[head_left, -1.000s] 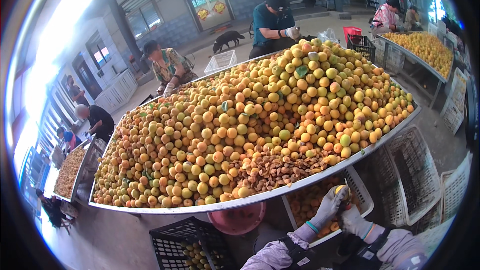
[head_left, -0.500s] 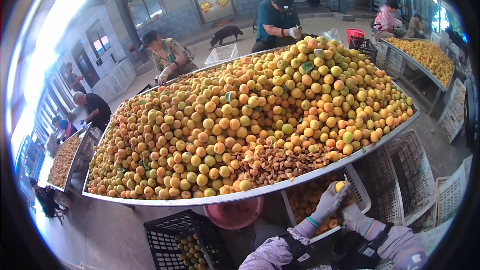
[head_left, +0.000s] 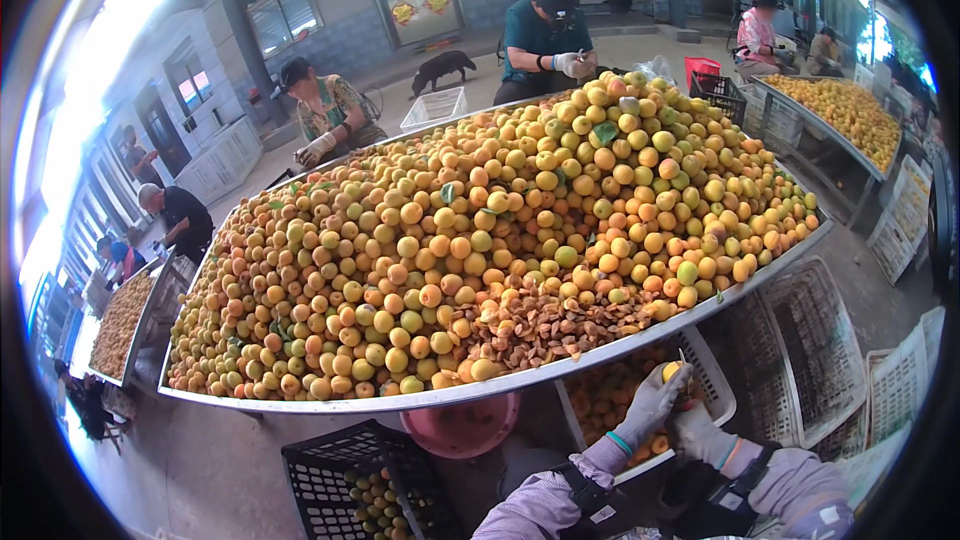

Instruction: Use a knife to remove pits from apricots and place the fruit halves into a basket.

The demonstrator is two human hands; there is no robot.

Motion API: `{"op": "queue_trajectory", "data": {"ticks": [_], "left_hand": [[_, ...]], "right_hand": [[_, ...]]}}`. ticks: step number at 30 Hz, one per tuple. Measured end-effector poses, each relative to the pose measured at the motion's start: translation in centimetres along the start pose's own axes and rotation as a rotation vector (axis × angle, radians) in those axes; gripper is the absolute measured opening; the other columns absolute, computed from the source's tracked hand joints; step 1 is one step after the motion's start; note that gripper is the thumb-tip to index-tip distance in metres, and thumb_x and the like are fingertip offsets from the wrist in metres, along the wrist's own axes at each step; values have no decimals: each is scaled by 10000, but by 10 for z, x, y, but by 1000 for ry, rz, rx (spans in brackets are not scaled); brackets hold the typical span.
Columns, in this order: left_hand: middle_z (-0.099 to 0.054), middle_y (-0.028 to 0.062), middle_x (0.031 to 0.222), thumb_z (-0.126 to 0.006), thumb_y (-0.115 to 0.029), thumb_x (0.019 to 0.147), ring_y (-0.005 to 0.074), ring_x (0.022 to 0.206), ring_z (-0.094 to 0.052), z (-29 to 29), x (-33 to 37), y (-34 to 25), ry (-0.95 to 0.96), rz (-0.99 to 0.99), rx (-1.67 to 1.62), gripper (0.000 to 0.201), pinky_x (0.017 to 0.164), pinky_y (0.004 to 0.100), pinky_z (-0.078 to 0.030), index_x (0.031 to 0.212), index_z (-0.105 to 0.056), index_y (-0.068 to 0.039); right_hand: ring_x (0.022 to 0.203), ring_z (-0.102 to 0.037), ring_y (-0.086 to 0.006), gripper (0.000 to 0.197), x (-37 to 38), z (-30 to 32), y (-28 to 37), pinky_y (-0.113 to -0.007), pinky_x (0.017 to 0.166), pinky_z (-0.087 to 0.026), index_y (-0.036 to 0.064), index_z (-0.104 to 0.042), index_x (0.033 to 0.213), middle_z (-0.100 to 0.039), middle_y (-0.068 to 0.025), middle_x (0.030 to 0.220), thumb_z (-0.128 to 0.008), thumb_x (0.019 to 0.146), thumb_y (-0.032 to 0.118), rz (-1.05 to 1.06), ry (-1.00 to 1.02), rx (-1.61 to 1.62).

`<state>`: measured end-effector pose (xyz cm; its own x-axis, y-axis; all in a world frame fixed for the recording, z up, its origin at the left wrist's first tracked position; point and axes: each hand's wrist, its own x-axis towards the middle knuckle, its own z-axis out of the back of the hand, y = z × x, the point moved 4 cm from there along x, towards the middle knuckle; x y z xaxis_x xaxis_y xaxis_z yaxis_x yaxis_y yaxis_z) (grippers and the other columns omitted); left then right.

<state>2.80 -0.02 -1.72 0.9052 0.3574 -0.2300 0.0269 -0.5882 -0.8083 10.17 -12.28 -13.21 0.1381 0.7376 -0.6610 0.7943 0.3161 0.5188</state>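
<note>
In my gloved left hand (head_left: 645,408) a yellow apricot (head_left: 671,371) is held between thumb and fingers. My gloved right hand (head_left: 700,432) is closed close against it, and the thin pointed blade of a small knife (head_left: 682,354) sticks up beside the fruit. Its handle is hidden in the right hand. Both hands are over a white crate (head_left: 718,380) of orange apricot pieces, below the table's near edge. A large heap of whole apricots (head_left: 420,240) covers the metal-edged table (head_left: 400,403). Brown pits (head_left: 560,325) lie piled at the heap's near side.
A black crate (head_left: 310,480) holding greenish fruit and a pink basin (head_left: 463,428) stand below the table. Stacked pale crates (head_left: 815,340) are at my right. Two co-workers (head_left: 548,35) sit across the table. Other fruit tables (head_left: 840,115) and a black dog (head_left: 442,70) are farther off.
The view has shifted slightly. My hands stay together around the apricot, with little movement. The co-worker at the far left side of the table has turned the head and shifted a gloved hand.
</note>
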Motion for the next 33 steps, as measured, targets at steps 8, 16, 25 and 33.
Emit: {"op": "queue_trajectory", "data": {"ticks": [8,16,25,33], "left_hand": [[-564,28,869,-573,-340,884,83,759,-570,12,-8,-18,-123,-64,70,421,626,218,-513,1138,-468,-21],[-575,35,811,-565,-358,886,80,662,-567,13,-1,-12,-95,-1,192,391,614,223,-510,1073,-479,-26],[-573,46,795,-548,-396,888,87,692,-571,20,11,17,-188,20,373,415,627,219,-504,1055,-500,-19],[-587,43,894,-582,-373,873,78,761,-543,4,0,-17,-105,-266,543,442,674,239,-482,1136,-494,-30]], "right_hand": [[377,-433,-128,89,-36,-83,25,-267,330,-338,101,-517,800,-448,-13,529,-444,846,121,17,48,-639],[373,-419,-133,23,-52,-91,30,-249,326,-319,122,-487,859,-452,-14,556,-470,848,115,-115,110,-215],[360,-404,-129,73,-36,-81,11,-263,323,-289,122,-472,788,-429,-15,527,-482,855,149,38,-143,-164],[351,-366,-138,77,-45,-56,17,-273,315,-280,110,-463,820,-433,-29,559,-492,848,176,-84,143,-93]]}}
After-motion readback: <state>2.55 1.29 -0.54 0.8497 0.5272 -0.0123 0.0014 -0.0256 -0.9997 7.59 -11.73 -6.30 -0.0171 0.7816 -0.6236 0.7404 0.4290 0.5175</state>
